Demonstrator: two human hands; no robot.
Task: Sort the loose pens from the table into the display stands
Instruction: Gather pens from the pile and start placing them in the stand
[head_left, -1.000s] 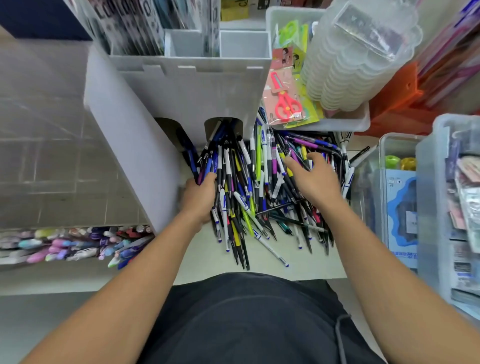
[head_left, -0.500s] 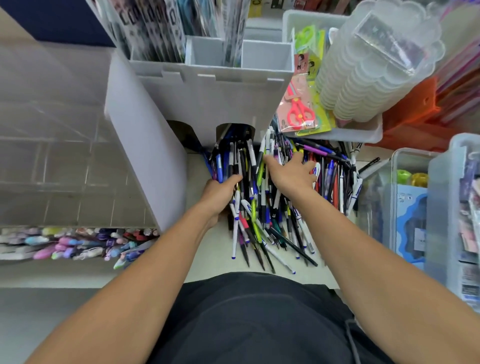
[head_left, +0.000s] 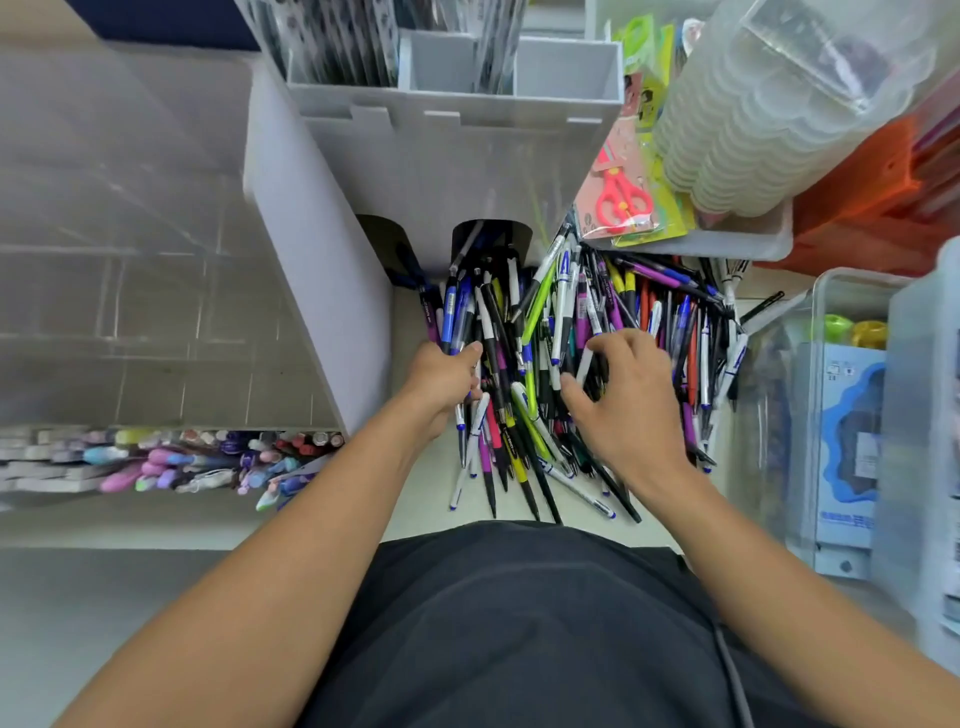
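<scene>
A big heap of loose pens (head_left: 566, 322), blue, black, white, purple, green and red, lies on the pale table in front of me. My left hand (head_left: 441, 379) grips a bundle of pens at the heap's left side. My right hand (head_left: 623, 395) lies on the middle of the heap with its fingers curled around a white pen (head_left: 584, 364). Behind the heap stands a grey display stand (head_left: 457, 150) with upright compartments on top and two dark arched openings (head_left: 491, 239) at its base; pens stick out of the right opening.
A low rack of pastel pens (head_left: 171, 460) sits at the left under a clear acrylic case. At the back right are packaged scissors (head_left: 621, 195) and stacked clear trays (head_left: 769, 109) in a bin. Clear storage boxes (head_left: 852, 415) line the right edge.
My right hand has pulled back from the far side of the heap toward me and curled onto a white pen. My left hand keeps its bundle and stays at the heap's left.
</scene>
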